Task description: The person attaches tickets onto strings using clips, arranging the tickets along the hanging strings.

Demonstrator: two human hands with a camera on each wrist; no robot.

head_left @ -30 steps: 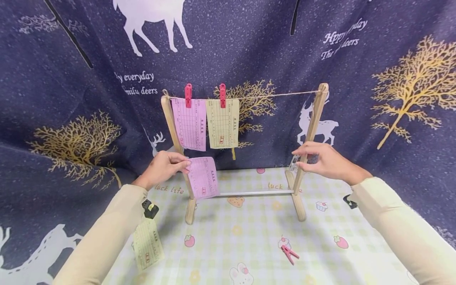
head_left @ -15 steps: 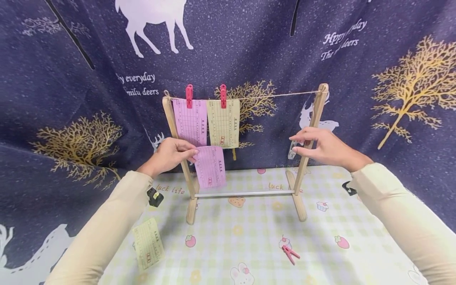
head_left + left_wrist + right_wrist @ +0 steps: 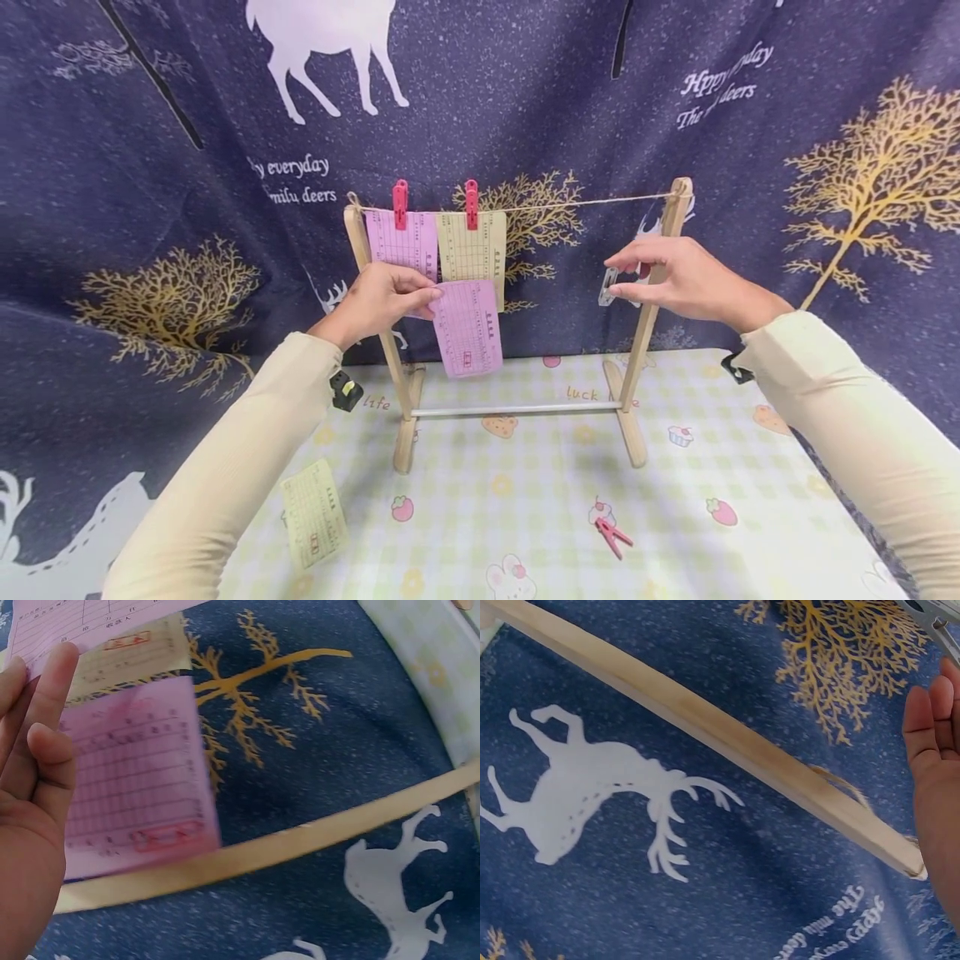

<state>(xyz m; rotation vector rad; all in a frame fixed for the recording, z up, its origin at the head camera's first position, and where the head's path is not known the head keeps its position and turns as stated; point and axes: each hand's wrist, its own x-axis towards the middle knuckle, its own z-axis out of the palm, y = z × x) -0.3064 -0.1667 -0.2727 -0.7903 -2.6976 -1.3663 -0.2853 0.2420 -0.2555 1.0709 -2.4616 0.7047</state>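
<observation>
My left hand [image 3: 390,300] pinches a pink printed form [image 3: 471,329] by its upper left corner, holding it in front of two hanging forms. In the left wrist view the held pink form [image 3: 112,626] runs along the top. My right hand [image 3: 682,275] pinches a grey clothespin [image 3: 608,286] between thumb and fingers, before the rack's right post. Only part of that clothespin [image 3: 934,626] shows in the right wrist view. A hanging pink form [image 3: 405,242] and a hanging yellow form [image 3: 468,250] are clipped to the string [image 3: 577,201] with red clothespins [image 3: 401,205].
The wooden rack [image 3: 635,358] stands on a checked tablecloth [image 3: 540,517], its white crossbar [image 3: 517,409] low between the posts. A loose yellow form [image 3: 315,512] lies at the left and a pink clothespin [image 3: 612,537] at the front. A dark patterned curtain [image 3: 510,100] hangs behind.
My left hand has lifted the pink form up and rightward, so it now overlaps the hanging forms. My right hand has risen along the right post with the clothespin.
</observation>
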